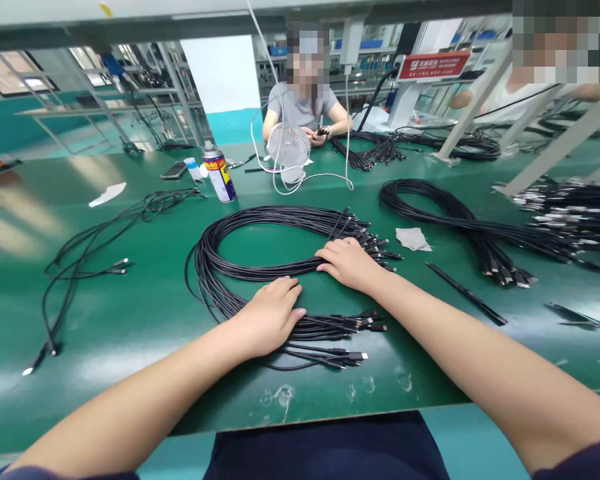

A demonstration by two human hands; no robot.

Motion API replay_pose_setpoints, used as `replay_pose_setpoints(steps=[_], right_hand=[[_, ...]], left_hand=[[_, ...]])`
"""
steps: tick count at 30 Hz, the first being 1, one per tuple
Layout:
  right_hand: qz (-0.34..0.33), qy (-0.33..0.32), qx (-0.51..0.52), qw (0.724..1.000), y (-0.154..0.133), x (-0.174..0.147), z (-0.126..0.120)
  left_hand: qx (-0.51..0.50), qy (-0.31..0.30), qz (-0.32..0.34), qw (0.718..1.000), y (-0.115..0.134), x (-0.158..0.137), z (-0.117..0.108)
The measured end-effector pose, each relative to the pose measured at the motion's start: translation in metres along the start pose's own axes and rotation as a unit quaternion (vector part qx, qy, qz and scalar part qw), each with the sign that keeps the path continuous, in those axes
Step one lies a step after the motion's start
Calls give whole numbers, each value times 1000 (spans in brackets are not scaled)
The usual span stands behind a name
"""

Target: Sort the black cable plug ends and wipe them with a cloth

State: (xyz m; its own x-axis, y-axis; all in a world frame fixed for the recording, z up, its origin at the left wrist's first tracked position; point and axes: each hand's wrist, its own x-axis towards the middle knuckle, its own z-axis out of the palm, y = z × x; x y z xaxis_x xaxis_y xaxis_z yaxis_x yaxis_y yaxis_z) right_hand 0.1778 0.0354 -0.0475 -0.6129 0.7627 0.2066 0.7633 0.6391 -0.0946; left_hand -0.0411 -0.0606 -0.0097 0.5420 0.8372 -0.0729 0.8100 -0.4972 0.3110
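A thick bundle of black cables (207,250) lies in a wide loop on the green table in front of me, both ends pointing right. My left hand (273,315) is closed over the lower strands, with its thumb toward their plugs. Farther up and to the right, my right hand (349,264) closes on the upper strands just before their connectors (380,250). Both palms face down, so the undersides of the fingers are hidden. A few cable ends (347,359) lie separately below the left hand.
Loose cables (87,247) lie at left. A spray can (219,175), small fan (289,148) and phone (174,171) stand or lie behind the loop. At right are another cable bundle (460,227), a paper scrap (413,239), a black pen (465,293) and tweezers (575,315). A person (305,107) sits opposite.
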Motion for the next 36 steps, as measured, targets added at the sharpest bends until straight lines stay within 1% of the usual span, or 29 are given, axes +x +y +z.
replay_pose_setpoints(steps=[2,4,9,14,17,22,26,30,33,36], right_hand=[[-22,-19,-1,1000,2,5,-4],[-41,-34,0,999,5,10,-8],[-72,-66,-9,995,9,18,-17],[-93,-98,-22,991,7,19,-28],[-92,-120,-33,988,6,18,-37],[-98,-206,-60,972,5,19,-50],[-59,-262,-87,959,-3,21,-53],[-35,-336,-38,941,-7,30,-60],[-20,-380,27,924,1,36,-66],[-3,-407,92,909,10,37,-69]], left_hand=[[20,17,-6,1000,-1,-3,8],[42,25,-1,999,2,-5,11],[78,36,6,996,12,-4,12],[84,32,5,996,11,-5,14],[81,35,11,996,10,-6,15],[98,58,28,993,7,-5,20],[109,57,31,992,5,-4,21],[119,55,33,991,5,-5,19],[121,60,33,990,6,-5,21],[118,66,34,990,6,-5,24]])
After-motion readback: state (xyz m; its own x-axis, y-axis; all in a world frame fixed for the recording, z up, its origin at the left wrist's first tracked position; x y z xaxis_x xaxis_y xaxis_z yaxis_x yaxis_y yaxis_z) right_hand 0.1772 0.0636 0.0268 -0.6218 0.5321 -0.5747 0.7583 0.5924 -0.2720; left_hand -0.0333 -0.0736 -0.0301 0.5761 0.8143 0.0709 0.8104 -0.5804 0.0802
